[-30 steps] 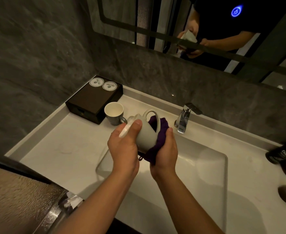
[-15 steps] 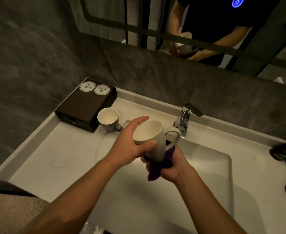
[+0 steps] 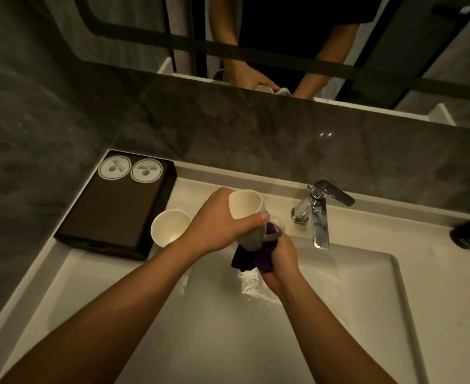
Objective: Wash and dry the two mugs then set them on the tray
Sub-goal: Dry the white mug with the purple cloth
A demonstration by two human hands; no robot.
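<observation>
1. Far left, in the counter's corner: dark tray [image 3: 112, 214], two round paper coasters [image 3: 130, 169] on its back edge.
2. Just right of it, on the counter [image 3: 70, 275]: second mug [image 3: 170, 227], upright, mouth up.
3. Over the sink basin [image 3: 353, 295]: left hand [image 3: 217, 223] clamped around the held mug [image 3: 249, 217], thumb across its side, mouth tilted toward the camera.
4. Under the mug: purple cloth [image 3: 256, 259], bunched, pressed against its base by the right hand [image 3: 281, 261], fingers curled shut on it.
5. Right of the hands: chrome faucet [image 3: 318, 214].
</observation>
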